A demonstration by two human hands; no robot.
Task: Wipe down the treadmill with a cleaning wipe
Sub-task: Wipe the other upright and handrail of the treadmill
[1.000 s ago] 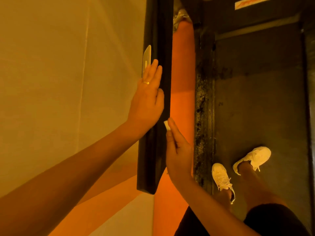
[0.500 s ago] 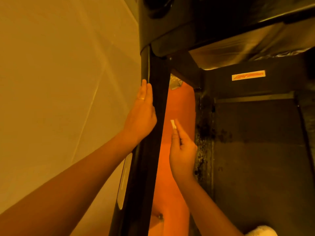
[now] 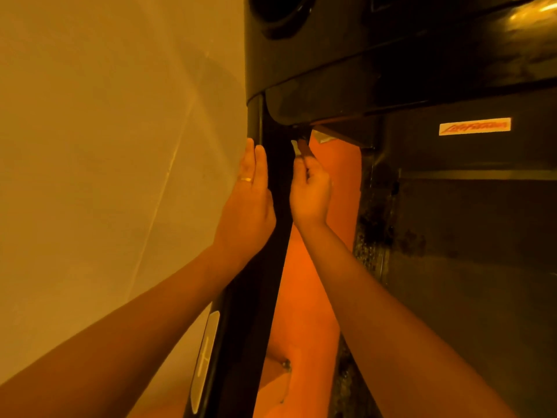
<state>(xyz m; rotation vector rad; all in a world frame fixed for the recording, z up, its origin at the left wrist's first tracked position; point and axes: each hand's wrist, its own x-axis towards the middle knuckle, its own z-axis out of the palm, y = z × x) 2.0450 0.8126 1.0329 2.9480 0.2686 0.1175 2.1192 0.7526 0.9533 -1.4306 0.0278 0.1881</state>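
Hands sit on either side of the black upright post [image 3: 250, 321] of the treadmill [image 3: 452, 164], close under its console [image 3: 376, 55]. The left hand [image 3: 248, 203] lies flat against the post's outer face, holding nothing, with its fingers straight, together and pointing up toward the console. A gold ring [image 3: 246, 179] shows on one finger. The right hand [image 3: 310, 191] is on the post's inner side, about level with the left hand, with the post between them. Its fingers are curled, and thumb and forefinger pinch a small pale wipe [image 3: 294, 147] at their tips. The wipe sits just above the right hand's knuckles, at the inner edge of the post, just below where the post meets the console. I cannot tell whether it presses fully on the post. Below the left forearm a pale strip plate [image 3: 208, 351] is fixed to the post. Under the right forearm lies orange floor [image 3: 304, 312]. To the right of the right hand is the dark deck [image 3: 482, 282], with a white and red label [image 3: 474, 126] well beyond that hand. A pale tiled surface [image 3: 105, 146] fills the space left of the left hand.
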